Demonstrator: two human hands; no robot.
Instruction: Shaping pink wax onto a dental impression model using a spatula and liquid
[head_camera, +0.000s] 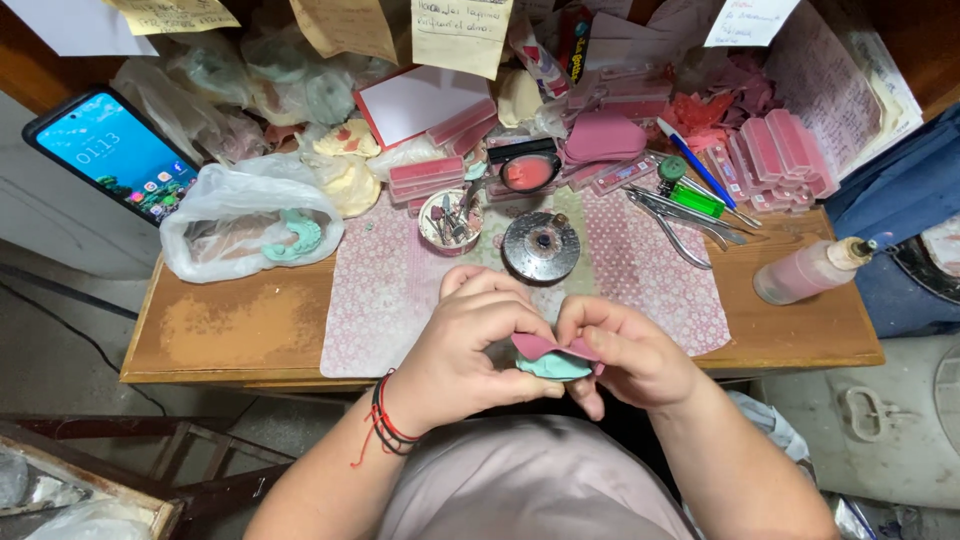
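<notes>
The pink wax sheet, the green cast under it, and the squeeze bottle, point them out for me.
pink wax sheet (545, 347), head view, on its top face between the thumbs.
green cast (553, 367), head view, its exposed front.
squeeze bottle (800, 274), head view, mid-body.

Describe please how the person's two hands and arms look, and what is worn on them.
Both arms are bare, with no sleeves visible over the forearms. The left hand has thin cord bracelets at the wrist, red and black, with a loose red end hanging down. The right hand wears nothing: no bracelet, no watch, no glove. No rings are visible on either hand.
</notes>
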